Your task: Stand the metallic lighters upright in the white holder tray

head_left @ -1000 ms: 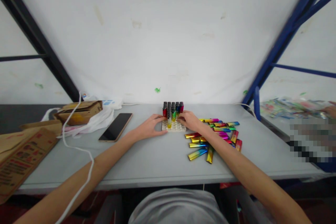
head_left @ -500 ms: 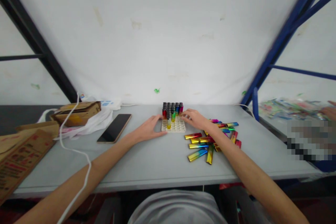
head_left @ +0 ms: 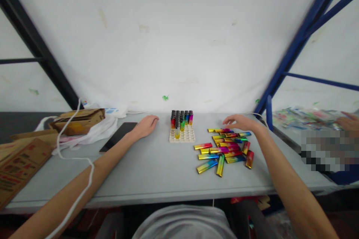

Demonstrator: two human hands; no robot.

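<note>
A white tray with round holes point(head_left: 187, 137) stands near the wall. Several upright cylinders with black tops and shiny coloured bodies point(head_left: 173, 121) fill its back and left part. My left hand point(head_left: 146, 126) rests on the table left of the tray, fingers curled together, nothing visible in them. To the right of the tray lies a loose pile of shiny multicoloured cylinders point(head_left: 220, 165). My right hand point(head_left: 238, 122) hovers at the back of this pile, its fingers apart and bent downward, holding nothing.
A black phone point(head_left: 117, 137) lies beside my left forearm. Cardboard boxes point(head_left: 78, 121), white plastic and a white cable point(head_left: 75, 159) are at the left. At far right are plastic packets point(head_left: 297, 117) and another person's hand point(head_left: 347, 121).
Both hands have moved away from the tray, the left one to the left and the right one to the right behind the pile. My left fingers have closed together.
</note>
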